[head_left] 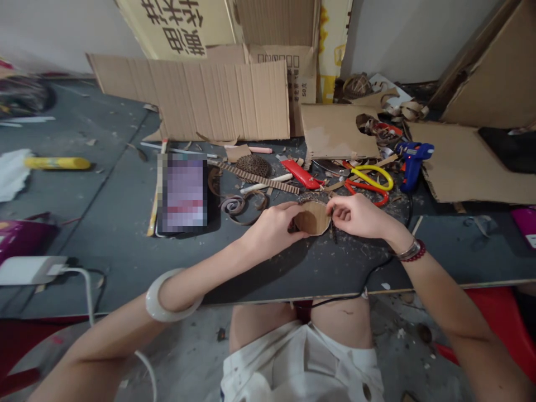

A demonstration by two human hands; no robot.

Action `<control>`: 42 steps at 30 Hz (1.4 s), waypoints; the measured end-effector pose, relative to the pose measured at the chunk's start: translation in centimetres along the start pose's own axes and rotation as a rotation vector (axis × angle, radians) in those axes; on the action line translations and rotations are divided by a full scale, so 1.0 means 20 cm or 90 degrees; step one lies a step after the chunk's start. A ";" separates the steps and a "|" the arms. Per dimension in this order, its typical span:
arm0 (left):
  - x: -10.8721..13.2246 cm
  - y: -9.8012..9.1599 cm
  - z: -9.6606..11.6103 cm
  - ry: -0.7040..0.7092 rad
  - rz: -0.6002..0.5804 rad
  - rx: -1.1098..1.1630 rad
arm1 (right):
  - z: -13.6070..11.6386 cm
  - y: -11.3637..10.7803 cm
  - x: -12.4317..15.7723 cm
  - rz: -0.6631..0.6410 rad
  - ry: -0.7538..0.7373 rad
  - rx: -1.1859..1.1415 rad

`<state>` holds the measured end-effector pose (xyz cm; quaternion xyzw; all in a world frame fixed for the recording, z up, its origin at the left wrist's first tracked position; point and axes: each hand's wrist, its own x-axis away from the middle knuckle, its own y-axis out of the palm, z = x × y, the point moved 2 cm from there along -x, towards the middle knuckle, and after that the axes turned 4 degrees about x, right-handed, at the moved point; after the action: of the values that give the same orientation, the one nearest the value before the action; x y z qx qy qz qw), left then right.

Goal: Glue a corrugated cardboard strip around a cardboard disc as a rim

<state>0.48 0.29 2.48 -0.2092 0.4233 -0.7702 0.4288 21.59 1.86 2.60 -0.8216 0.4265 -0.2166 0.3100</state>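
Observation:
A round cardboard disc is tilted up near the table's front edge, with a rough dark strip along part of its rim. My left hand grips the disc's left side between thumb and fingers. At the right rim, my right hand pinches a thin dark strip that hangs down beside the disc. Its other fingers are curled in. Just beyond the hands lie a red utility knife and scissors with yellow and red handles.
A phone lies left of the hands, near curled cardboard strips. A blue glue gun stands at right, its cord running over the front edge. Cardboard sheets lean at the back. A yellow tube lies far left.

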 end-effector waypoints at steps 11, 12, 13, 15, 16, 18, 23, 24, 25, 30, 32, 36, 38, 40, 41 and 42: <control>0.03 0.01 -0.08 0.028 0.094 0.130 | -0.01 -0.01 -0.01 -0.061 -0.061 0.042; 0.04 0.01 -0.08 0.024 0.094 0.135 | -0.01 -0.01 -0.01 -0.061 -0.072 0.056; 0.04 0.02 -0.08 0.020 0.091 0.142 | -0.01 -0.01 -0.01 -0.059 -0.084 0.071; 0.04 0.02 -0.09 0.010 0.083 0.160 | -0.01 -0.01 -0.01 -0.055 -0.105 0.105; 0.04 0.02 -0.09 0.004 0.078 0.170 | -0.01 -0.01 -0.01 -0.052 -0.116 0.122; 0.05 0.02 -0.10 -0.005 0.073 0.189 | -0.01 -0.01 -0.01 -0.046 -0.142 0.151; 0.05 0.02 -0.09 -0.006 0.070 0.198 | -0.02 -0.01 0.00 -0.004 -0.211 0.192; 0.05 0.02 -0.09 -0.003 0.071 0.200 | -0.03 0.00 -0.01 0.003 -0.220 0.197; 0.05 0.02 -0.09 0.001 0.072 0.204 | -0.03 0.01 -0.01 0.006 -0.228 0.200; 0.05 0.02 -0.07 0.022 0.067 0.211 | -0.06 0.06 0.00 -0.007 -0.250 0.193; 0.06 0.01 -0.07 0.031 0.071 0.166 | -0.07 0.07 0.00 -0.005 -0.250 0.188; 0.06 0.00 -0.06 0.013 0.066 0.058 | -0.08 0.08 0.01 0.009 -0.258 0.195; 0.06 -0.01 -0.05 -0.002 0.055 0.048 | -0.08 0.09 0.01 0.015 -0.261 0.198; 0.06 -0.01 -0.05 -0.002 0.051 0.063 | -0.08 0.10 0.01 0.017 -0.265 0.199; 0.06 0.00 -0.04 0.000 0.052 0.072 | -0.08 0.10 0.01 0.019 -0.268 0.198; 0.06 0.00 -0.04 0.004 0.054 0.080 | -0.08 0.10 0.01 0.021 -0.271 0.197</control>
<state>-0.77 -0.33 1.99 -0.1616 0.3840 -0.7768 0.4723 19.57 0.26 2.32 -0.7847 0.3267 -0.0964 0.5180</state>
